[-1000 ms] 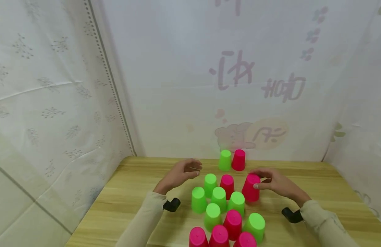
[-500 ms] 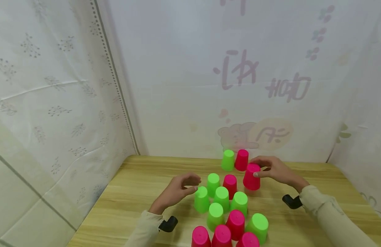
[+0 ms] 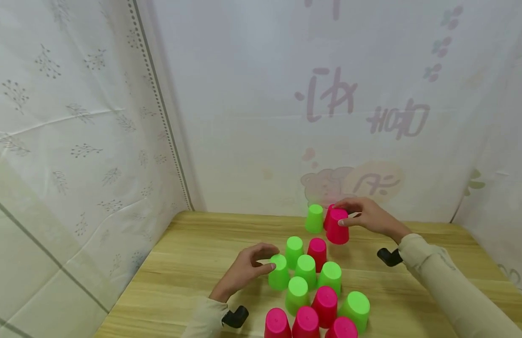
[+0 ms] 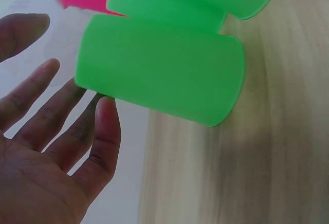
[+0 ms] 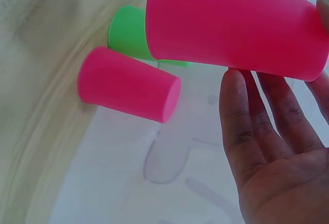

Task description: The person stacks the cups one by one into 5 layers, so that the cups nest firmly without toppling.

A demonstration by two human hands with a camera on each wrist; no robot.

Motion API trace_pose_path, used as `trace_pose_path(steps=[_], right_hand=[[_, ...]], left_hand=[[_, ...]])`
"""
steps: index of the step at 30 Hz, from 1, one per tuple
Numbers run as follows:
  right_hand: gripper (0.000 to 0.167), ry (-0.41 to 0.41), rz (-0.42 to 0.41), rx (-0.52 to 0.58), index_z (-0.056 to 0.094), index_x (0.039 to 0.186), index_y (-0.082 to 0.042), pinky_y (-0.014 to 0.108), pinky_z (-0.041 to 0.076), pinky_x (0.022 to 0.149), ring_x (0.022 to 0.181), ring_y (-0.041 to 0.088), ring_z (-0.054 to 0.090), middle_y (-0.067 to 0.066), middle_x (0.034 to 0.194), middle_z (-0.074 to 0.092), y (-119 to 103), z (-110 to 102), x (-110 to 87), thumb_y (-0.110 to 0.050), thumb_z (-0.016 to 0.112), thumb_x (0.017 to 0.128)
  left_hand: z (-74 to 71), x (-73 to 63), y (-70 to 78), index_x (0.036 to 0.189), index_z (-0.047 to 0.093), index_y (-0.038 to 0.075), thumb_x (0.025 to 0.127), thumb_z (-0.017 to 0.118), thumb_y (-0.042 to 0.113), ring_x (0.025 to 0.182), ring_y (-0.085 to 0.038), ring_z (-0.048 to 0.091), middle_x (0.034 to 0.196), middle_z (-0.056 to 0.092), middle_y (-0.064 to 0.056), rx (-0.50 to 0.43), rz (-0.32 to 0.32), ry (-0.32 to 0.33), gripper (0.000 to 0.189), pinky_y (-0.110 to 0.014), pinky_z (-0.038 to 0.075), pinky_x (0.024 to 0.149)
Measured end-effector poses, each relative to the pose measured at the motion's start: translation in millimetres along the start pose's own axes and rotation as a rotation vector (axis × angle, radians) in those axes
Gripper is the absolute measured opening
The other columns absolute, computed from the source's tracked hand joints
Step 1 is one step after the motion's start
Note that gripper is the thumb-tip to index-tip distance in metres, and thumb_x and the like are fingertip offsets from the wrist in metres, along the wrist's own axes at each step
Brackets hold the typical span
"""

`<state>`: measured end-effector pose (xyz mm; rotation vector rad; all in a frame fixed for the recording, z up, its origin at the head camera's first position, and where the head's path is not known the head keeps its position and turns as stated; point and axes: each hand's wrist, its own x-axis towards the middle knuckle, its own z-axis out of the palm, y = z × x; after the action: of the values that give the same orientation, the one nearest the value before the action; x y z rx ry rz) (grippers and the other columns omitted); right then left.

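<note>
My right hand [image 3: 372, 217] holds an upside-down pink cup [image 3: 338, 230] by its upper part, thumb on the near side. In the right wrist view this cup [image 5: 236, 26] hangs above the table, with fingers spread along one side. Behind it stand another pink cup [image 5: 128, 84] and a green cup [image 5: 128, 33], side by side. My left hand [image 3: 244, 268] is beside the leftmost green cup [image 3: 279, 273] of the middle group. In the left wrist view its fingertips are right at that cup's [image 4: 159, 70] side, while the thumb [image 4: 23, 31] stands apart from it.
Upside-down cups crowd the wooden table [image 3: 193, 263]: green cups [image 3: 305, 271] and a pink cup [image 3: 317, 253] in the middle, several pink cups [image 3: 277, 324] at the near edge. A green cup [image 3: 355, 310] stands front right. Printed cloth [image 3: 244, 117] hangs behind the table.
My right hand has carried the pink cup up and back toward the rear pair, now overlapping the rear pink cup. My left hand has come down and forward to the leftmost green cup.
</note>
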<state>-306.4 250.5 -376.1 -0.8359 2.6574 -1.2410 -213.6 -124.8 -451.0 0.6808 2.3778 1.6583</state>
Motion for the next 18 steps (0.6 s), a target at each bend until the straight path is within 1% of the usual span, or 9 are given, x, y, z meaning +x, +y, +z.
trace_pose_path(steps=[6, 11, 14, 18], right_hand=[[0.044, 0.01, -0.008, -0.027, 0.065, 0.127, -0.011, 0.032, 0.055, 0.084, 0.108, 0.026, 0.068, 0.011, 0.119, 0.073, -6.1, -1.0, 11.2, -0.027, 0.078, 0.088], [0.045, 0.004, -0.008, -0.003, 0.066, 0.127, -0.012, 0.034, 0.055, 0.087, 0.11, 0.027, 0.067, 0.01, 0.121, 0.072, -11.1, 2.5, 21.0, -0.028, 0.078, 0.087], [0.043, -0.005, 0.015, 0.018, 0.065, 0.126, -0.014, 0.039, 0.057, 0.09, 0.113, 0.029, 0.066, 0.011, 0.122, 0.071, -14.7, 5.0, 28.1, -0.028, 0.078, 0.088], [0.041, -0.019, 0.013, 0.024, 0.065, 0.127, -0.012, 0.044, 0.056, 0.094, 0.115, 0.031, 0.066, 0.012, 0.122, 0.071, -20.2, 8.3, 37.5, -0.026, 0.076, 0.089]], left_hand=[[5.9, -2.6, -1.1, 0.131, 0.062, 0.012, 0.093, 0.071, 0.019, 0.126, -0.034, 0.061, 0.132, 0.067, -0.011, 0.03, -0.02, 0.011, 0.04, -0.033, 0.054, 0.091], [8.2, -2.5, -2.5, 0.132, 0.061, 0.011, 0.091, 0.073, 0.019, 0.125, -0.034, 0.062, 0.131, 0.067, -0.011, 0.056, -0.021, 0.02, 0.043, -0.031, 0.055, 0.087], [9.2, -2.1, -3.2, 0.134, 0.06, 0.008, 0.091, 0.073, 0.018, 0.125, -0.035, 0.063, 0.132, 0.067, -0.013, 0.05, -0.015, 0.021, 0.046, -0.029, 0.055, 0.085], [10.4, -1.9, -4.4, 0.134, 0.059, 0.006, 0.091, 0.074, 0.017, 0.125, -0.036, 0.063, 0.132, 0.067, -0.014, 0.038, -0.013, 0.022, 0.047, -0.028, 0.055, 0.085]])
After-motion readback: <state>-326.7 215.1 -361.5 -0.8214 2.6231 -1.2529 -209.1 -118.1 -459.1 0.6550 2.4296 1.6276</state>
